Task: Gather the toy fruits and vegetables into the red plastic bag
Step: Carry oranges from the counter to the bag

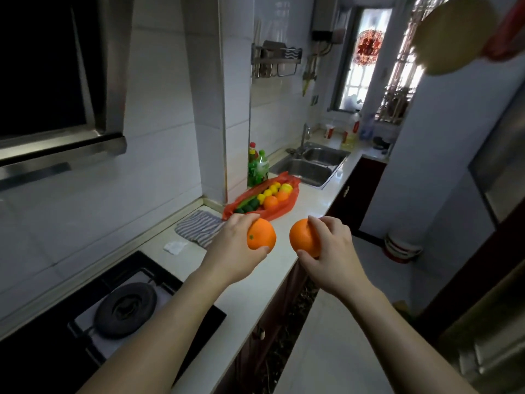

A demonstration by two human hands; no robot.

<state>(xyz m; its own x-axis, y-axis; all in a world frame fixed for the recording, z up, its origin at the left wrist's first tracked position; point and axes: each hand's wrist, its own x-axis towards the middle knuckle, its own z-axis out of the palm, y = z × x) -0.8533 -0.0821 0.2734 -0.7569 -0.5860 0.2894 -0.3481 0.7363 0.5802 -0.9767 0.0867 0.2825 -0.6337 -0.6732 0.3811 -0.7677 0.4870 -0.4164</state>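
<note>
Two hands occupied: my left hand [235,240] grips one toy orange [261,234], thumb beneath and fingers curled over it; my right hand [329,240] grips a second orange [302,237] likewise. I note the red plastic bag [279,213] on the white countertop [309,206], ahead and slightly left, its long axis running away from me toward the sink [308,170]. My left hand is nearer, just short of its near end. The bag is thin crinkled film, spread open, holding round yellow, orange and green toys. Both oranges are smooth spheres.
</note>
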